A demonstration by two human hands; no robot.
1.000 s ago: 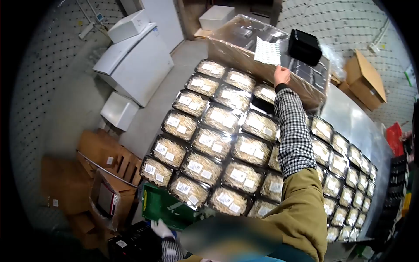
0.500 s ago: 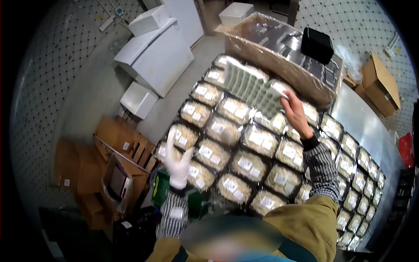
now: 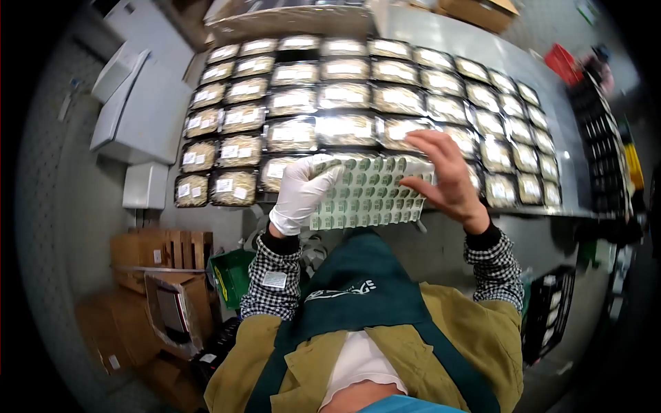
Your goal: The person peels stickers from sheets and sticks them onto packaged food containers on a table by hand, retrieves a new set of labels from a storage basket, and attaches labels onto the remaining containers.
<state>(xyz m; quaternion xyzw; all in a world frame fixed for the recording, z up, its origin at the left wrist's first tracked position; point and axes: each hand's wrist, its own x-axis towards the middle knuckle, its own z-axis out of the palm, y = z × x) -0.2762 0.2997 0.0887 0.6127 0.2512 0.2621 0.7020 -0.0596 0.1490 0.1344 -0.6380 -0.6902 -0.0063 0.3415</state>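
By the counter's (image 3: 573,165) near edge, the label sheet (image 3: 365,198) ran lengthwise from left to right, its left end pinched in your gloved left hand (image 3: 303,194), your right hand (image 3: 449,180) spread at its right end.

On the left a white freezer (image 3: 148,113) has a white box (image 3: 113,76) on its top, and a second white box (image 3: 146,186) sits on the near side of it. Nearer still are a wooden pallet (image 3: 197,251), several brown cartons (image 3: 113,320) and, just beside the pallet, a green crate (image 3: 233,277). A large carton (image 3: 289,24) stands at the top, partly cut off, with a smaller cardboard box (image 3: 482,12) to its right. Along the right edge run black crates (image 3: 609,151), a red basket (image 3: 562,63) near their far end; lower down is another black crate (image 3: 559,303)
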